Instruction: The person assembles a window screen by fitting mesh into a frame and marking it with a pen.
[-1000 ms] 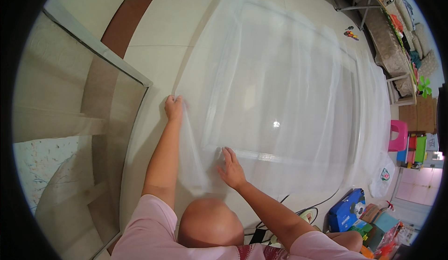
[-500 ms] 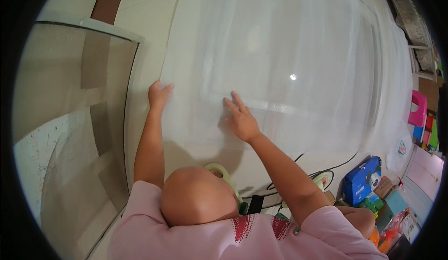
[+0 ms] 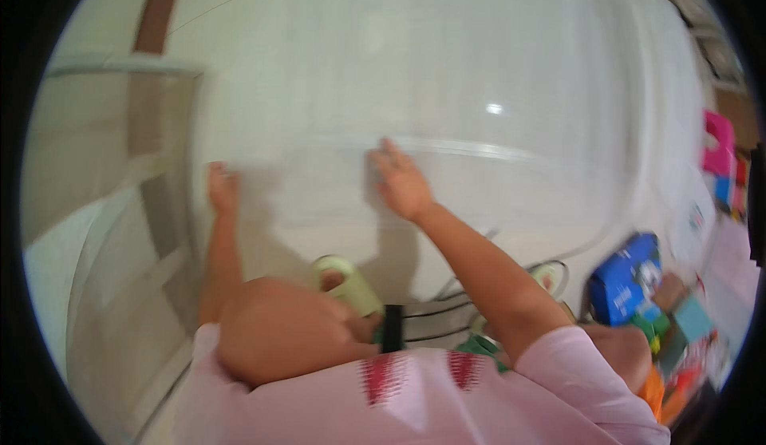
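Observation:
A large, translucent white sheet (image 3: 511, 54) is spread over the pale floor in front of me. Through it shows the straight edge of a white frame (image 3: 471, 150). My right hand (image 3: 404, 185) rests on the sheet near the left end of that edge, fingers stretched out and holding nothing. Farther left, by the sheet's left side, is my left hand (image 3: 223, 189), smeared by motion. Its thumb and fingers point away from me; whether the thin sheet is between them cannot be made out.
A framed mesh panel (image 3: 171, 66) stands at my left. Near my bent knees are a pale green slipper (image 3: 355, 289) and black cables (image 3: 439, 333). A blue package (image 3: 622, 281), a teal box (image 3: 692, 321) and a pink plastic piece (image 3: 718, 143) crowd the right side.
My left hand has moved left and slightly nearer me, toward the mesh panel. My right hand has shifted slightly on the sheet. The whole view has shifted and blurred.

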{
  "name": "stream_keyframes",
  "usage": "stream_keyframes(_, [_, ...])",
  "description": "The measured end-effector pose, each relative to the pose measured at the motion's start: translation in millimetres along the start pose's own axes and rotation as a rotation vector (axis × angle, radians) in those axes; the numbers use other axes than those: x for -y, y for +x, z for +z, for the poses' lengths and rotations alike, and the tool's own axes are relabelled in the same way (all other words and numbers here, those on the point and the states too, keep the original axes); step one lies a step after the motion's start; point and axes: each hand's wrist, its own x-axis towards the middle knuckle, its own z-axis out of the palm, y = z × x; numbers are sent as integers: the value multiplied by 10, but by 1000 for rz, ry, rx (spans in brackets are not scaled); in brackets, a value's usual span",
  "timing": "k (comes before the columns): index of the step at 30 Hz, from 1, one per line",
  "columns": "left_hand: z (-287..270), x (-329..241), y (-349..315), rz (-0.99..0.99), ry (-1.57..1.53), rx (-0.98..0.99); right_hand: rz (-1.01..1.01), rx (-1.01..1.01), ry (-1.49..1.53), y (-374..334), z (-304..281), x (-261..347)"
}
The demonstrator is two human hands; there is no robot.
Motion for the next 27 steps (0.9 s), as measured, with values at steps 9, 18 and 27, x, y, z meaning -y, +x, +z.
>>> stream_keyframes(9, [50,-4212,-46,1112,-131,903,208,438,-267,-1399,-2050,-1211])
stream_keyframes(18, [598,-5985,-2036,1310,-41,943,759,-899,-258,-3244,-2636,-3057])
stream_keyframes(27, [859,-6149,-2250,1222,222,983,988,-775,382,-3352,-2524,-3641])
